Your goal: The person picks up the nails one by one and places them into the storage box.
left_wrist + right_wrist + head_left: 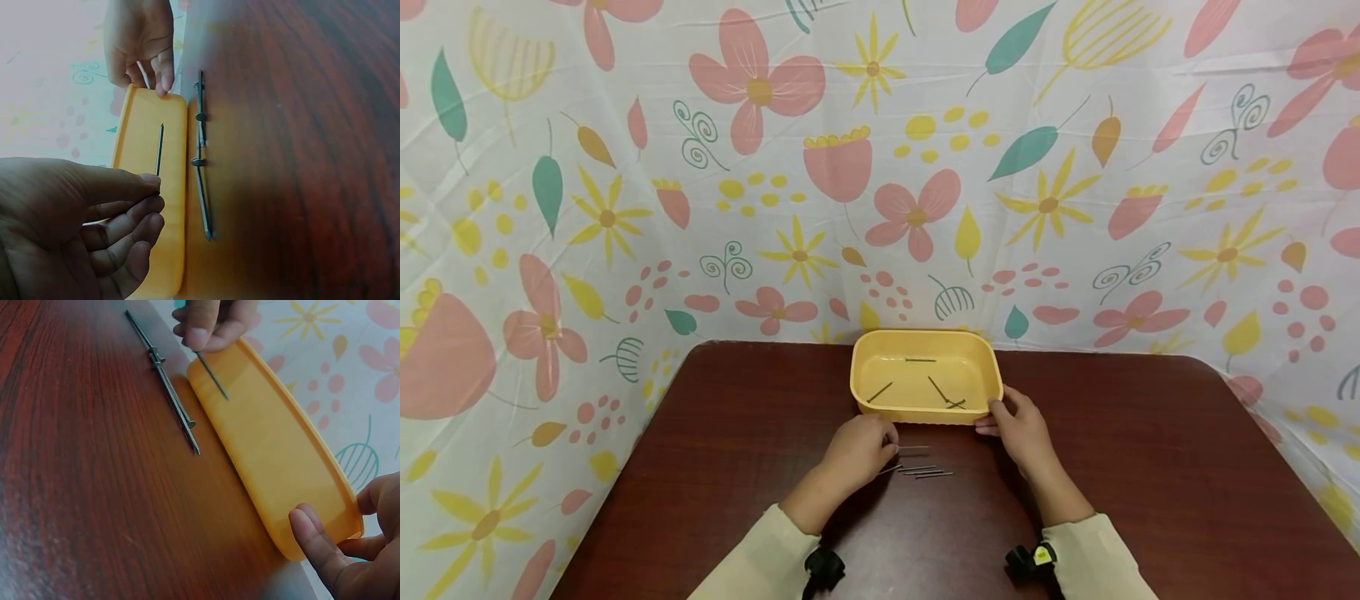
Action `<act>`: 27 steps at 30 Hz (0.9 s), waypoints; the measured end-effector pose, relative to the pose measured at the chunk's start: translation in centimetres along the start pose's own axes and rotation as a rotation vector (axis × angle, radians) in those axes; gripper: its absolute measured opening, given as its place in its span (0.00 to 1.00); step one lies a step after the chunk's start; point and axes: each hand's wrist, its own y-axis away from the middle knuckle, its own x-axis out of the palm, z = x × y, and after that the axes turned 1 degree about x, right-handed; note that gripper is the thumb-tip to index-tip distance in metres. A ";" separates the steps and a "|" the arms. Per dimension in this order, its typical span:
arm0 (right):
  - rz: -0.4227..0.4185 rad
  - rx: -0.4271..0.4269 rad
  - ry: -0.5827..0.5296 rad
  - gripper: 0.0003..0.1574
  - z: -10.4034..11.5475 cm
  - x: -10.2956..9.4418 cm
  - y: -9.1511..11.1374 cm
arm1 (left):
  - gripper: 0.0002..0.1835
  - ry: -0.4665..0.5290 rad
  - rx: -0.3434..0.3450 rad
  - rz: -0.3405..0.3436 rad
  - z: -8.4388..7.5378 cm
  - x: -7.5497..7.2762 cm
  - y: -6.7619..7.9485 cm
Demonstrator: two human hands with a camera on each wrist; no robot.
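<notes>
My left hand [857, 450] pinches a thin metal nail [159, 150] between thumb and forefinger, its point sticking out in front of the yellow plastic box [925, 416]. The hand is just off the box's near left side. My right hand [1021, 427] grips the box's near right corner, thumb at the rim and fingers against the wall, as the right wrist view shows. Several more nails [919, 473] lie on the table close to the box's near wall, beside my left hand. Inside the box, several nails [937, 388] are scattered across the floor.
A dark red-brown wooden table [760, 400] carries everything. The box stands near its far edge, in front of a white cloth [925, 283] printed with flowers and leaves. Black straps with small devices [825, 568] sit at both wrists.
</notes>
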 end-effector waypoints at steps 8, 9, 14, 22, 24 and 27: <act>0.002 -0.002 -0.001 0.30 0.1 0.0 0.2 | 0.04 0.028 0.005 -0.046 -0.3 -1.1 0.0; 0.003 -0.003 -0.001 0.30 0.2 0.0 0.2 | 0.04 0.034 0.004 -0.053 -0.3 -1.3 0.0; -0.005 -0.011 0.004 0.29 0.2 0.0 0.2 | 0.03 0.053 0.002 -0.096 -0.5 -2.3 -0.3; -0.001 0.004 0.004 0.29 0.0 0.0 0.0 | 0.03 0.063 -0.036 -0.148 -0.2 -3.0 -1.0; 0.003 0.008 0.001 0.29 -0.1 0.0 0.0 | 0.03 0.062 -0.044 -0.163 0.0 -3.1 -1.2; 0.007 0.008 -0.004 0.30 -0.1 0.0 -0.1 | 0.03 0.063 -0.052 -0.190 0.3 -3.2 -1.5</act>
